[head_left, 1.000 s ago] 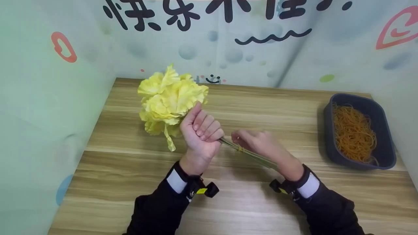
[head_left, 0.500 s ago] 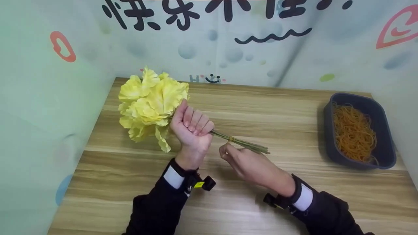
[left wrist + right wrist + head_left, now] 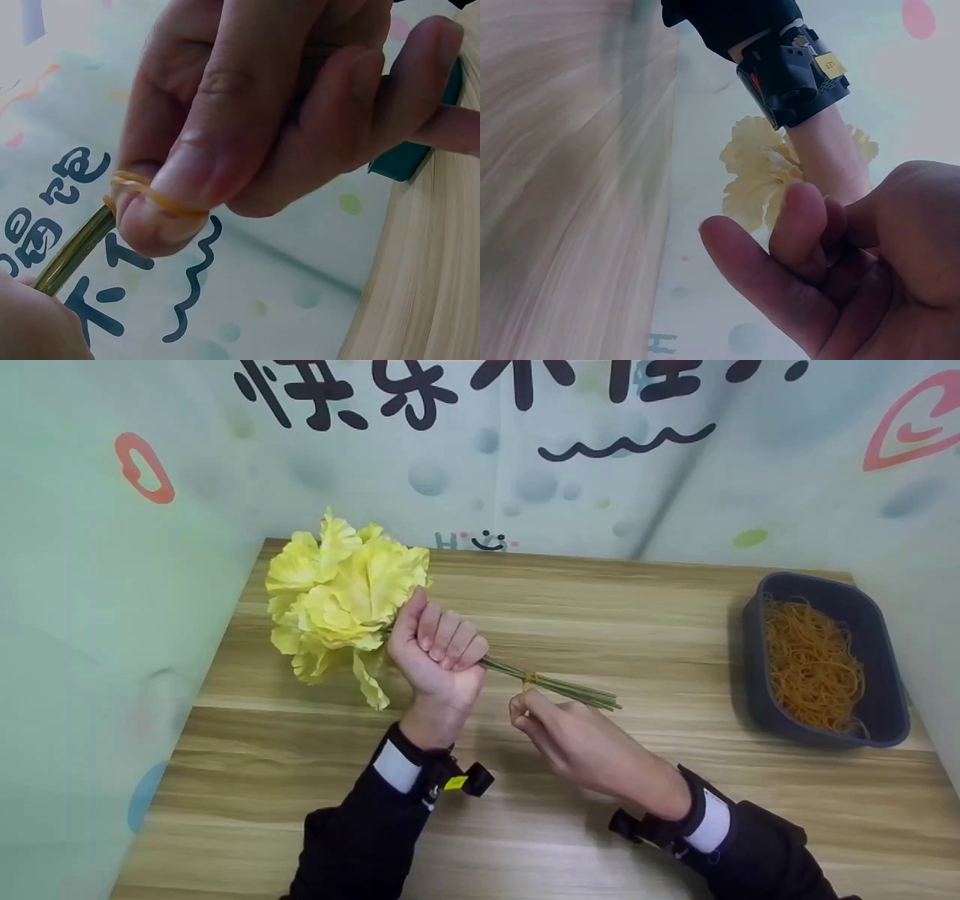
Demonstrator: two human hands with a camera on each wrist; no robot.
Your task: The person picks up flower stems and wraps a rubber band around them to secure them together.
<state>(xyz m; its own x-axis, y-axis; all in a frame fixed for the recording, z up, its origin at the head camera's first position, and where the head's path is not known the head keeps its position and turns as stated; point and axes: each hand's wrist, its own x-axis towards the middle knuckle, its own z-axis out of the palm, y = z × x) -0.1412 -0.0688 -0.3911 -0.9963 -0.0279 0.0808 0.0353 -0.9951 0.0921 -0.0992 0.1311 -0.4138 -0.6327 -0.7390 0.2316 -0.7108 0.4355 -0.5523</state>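
A bunch of yellow artificial-looking flowers (image 3: 345, 592) has its heads toward the back left in the head view. My left hand (image 3: 441, 649) grips it just below the blooms, fingers curled round the green stems (image 3: 577, 691), whose ends point right. An orange rubber band (image 3: 529, 678) circles those stems beyond the left fist. Just below it, my right hand (image 3: 574, 739) pinches a pulled-out loop of the band between thumb and finger. The left wrist view shows the stretched band (image 3: 184, 211) across those fingertips. Other right-hand fingers (image 3: 761, 270) look loosely bent in the right wrist view.
On the right of the wooden table (image 3: 645, 622) stands a dark blue plastic box (image 3: 885, 660) holding a heap of orange rubber bands (image 3: 810, 667). A printed backdrop (image 3: 525, 472) borders the table at the back and sides. Each wrist wears a small camera (image 3: 478, 778).
My left hand and the flowers have shifted left. My right hand has come from over the stems to their near side, drawing the band's loop toward me. The box has not moved.
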